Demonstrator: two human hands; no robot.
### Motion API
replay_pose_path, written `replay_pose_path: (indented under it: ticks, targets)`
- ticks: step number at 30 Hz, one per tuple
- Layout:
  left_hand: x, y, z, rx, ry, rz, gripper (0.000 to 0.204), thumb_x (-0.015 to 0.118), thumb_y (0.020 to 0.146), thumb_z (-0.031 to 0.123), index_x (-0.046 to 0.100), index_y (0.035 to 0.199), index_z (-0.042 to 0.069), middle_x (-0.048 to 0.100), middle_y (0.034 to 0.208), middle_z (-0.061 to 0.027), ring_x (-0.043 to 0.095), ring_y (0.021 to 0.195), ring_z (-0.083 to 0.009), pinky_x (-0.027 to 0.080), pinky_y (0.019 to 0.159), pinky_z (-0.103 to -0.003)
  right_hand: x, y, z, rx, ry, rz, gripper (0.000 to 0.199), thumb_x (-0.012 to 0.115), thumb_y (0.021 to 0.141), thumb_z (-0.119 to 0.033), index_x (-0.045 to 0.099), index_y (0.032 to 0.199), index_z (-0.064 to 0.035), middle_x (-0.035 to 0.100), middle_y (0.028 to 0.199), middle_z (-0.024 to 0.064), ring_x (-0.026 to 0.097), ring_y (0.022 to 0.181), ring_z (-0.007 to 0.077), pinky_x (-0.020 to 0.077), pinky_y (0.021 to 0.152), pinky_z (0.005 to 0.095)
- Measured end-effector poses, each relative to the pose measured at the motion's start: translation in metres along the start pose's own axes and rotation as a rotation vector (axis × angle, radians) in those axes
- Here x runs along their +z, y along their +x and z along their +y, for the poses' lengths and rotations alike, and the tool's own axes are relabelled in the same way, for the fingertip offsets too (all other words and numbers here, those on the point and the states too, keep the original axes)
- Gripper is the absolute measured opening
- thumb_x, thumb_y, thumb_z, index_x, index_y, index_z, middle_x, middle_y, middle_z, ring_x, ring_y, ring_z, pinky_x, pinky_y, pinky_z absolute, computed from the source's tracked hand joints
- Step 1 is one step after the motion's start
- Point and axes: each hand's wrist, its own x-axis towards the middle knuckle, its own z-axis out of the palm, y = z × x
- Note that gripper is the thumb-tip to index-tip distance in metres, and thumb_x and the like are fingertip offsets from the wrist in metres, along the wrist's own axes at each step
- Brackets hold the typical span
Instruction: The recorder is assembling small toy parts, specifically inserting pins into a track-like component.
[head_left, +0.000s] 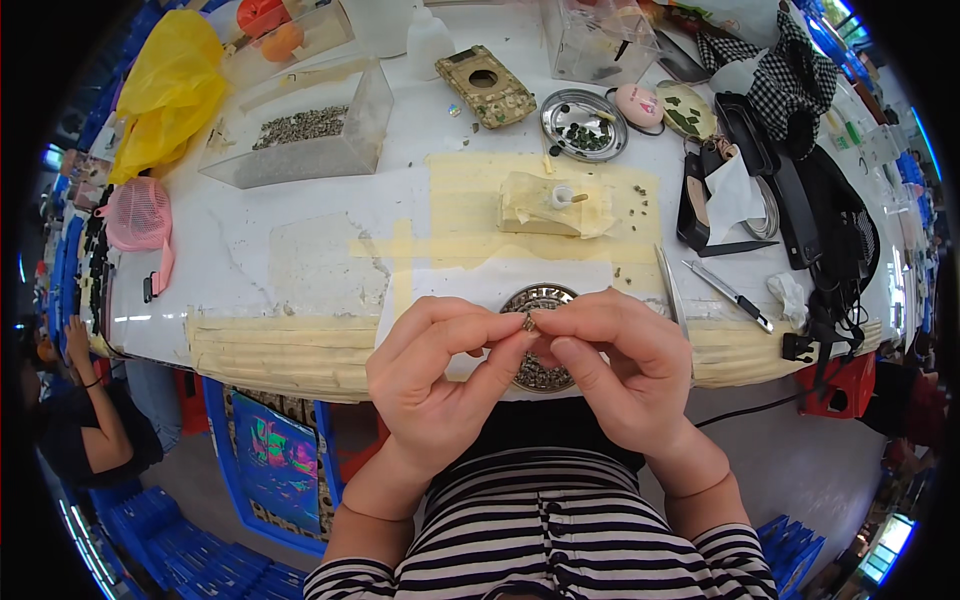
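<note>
My left hand [440,385] and my right hand [632,380] meet at the table's front edge, fingertips almost touching. Between their thumbs and forefingers they pinch a tiny dark metallic piece [529,322], too small to make out its exact kind. Right beneath the fingers stands a round metal dish [540,291] with many small metallic parts [543,376] in it; my hands hide part of it. Beyond the dish, a block wrapped in cream tape [530,215] carries a small whitish cup [562,196] with a thin stick in it.
Tweezers [672,290] and a craft knife [732,297] lie to the right. Farther back are a metal plate [548,128] with dark green bits, a camouflage-patterned box [487,87] and a clear bin [345,165] of small parts. A pink mesh strainer [138,215] lies far left.
</note>
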Motion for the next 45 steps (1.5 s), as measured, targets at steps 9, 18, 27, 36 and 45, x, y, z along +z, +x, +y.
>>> replay_pose_path:
  ticks: [9,18,27,36,45]
  targets:
    - [-0.001,0.005,-0.002,0.173,0.056,-0.045,0.025,0.075,0.071,-0.008,0.072,0.093,0.002,0.064,0.087,-0.008,0.058,0.078,-0.0171,0.046,0.067,-0.026,0.001,0.001,-0.006,0.326,0.406,-0.048,0.02,0.059,0.096,-0.007,0.063,0.111,0.0056,0.067,0.096,0.0078,0.066,0.082,0.0104,0.0543,0.074,0.0225]
    - [0.001,0.004,-0.002,0.206,0.106,-0.035,0.025,0.075,0.07,-0.009,0.071,0.092,0.002,0.063,0.085,-0.0073,0.058,0.077,-0.018,0.046,0.067,-0.027,0.0,0.001,-0.002,0.281,0.356,0.002,0.016,0.064,0.092,-0.004,0.063,0.106,0.005,0.067,0.094,0.0075,0.066,0.08,0.0094,0.0537,0.071,0.0217]
    - [0.002,0.006,-0.003,0.189,0.067,-0.011,0.023,0.075,0.071,-0.01,0.071,0.091,0.0,0.063,0.085,-0.0076,0.057,0.077,-0.0175,0.045,0.067,-0.027,0.0,-0.001,-0.003,0.145,0.138,0.056,0.012,0.067,0.088,-0.001,0.07,0.099,0.0029,0.067,0.091,0.0092,0.065,0.075,0.0107,0.053,0.066,0.022]
    - [0.003,0.012,-0.007,0.181,0.099,-0.021,0.02,0.075,0.073,-0.009,0.07,0.091,-0.001,0.062,0.085,-0.0081,0.057,0.077,-0.0173,0.045,0.068,-0.026,-0.017,0.02,-0.005,-0.123,-0.232,0.186,0.012,0.066,0.085,0.004,0.07,0.097,0.0023,0.065,0.085,0.008,0.062,0.069,0.0105,0.0503,0.06,0.022]
    - [0.006,0.022,-0.013,0.153,0.107,0.024,0.023,0.078,0.071,-0.007,0.072,0.092,0.0,0.064,0.083,-0.0077,0.061,0.073,-0.0181,0.048,0.063,-0.027,-0.036,0.048,0.001,-0.336,-0.795,0.335,0.014,0.076,0.076,-0.004,0.068,0.087,-0.0026,0.057,0.075,0.0072,0.057,0.069,0.0228,0.0449,0.06,0.0326]
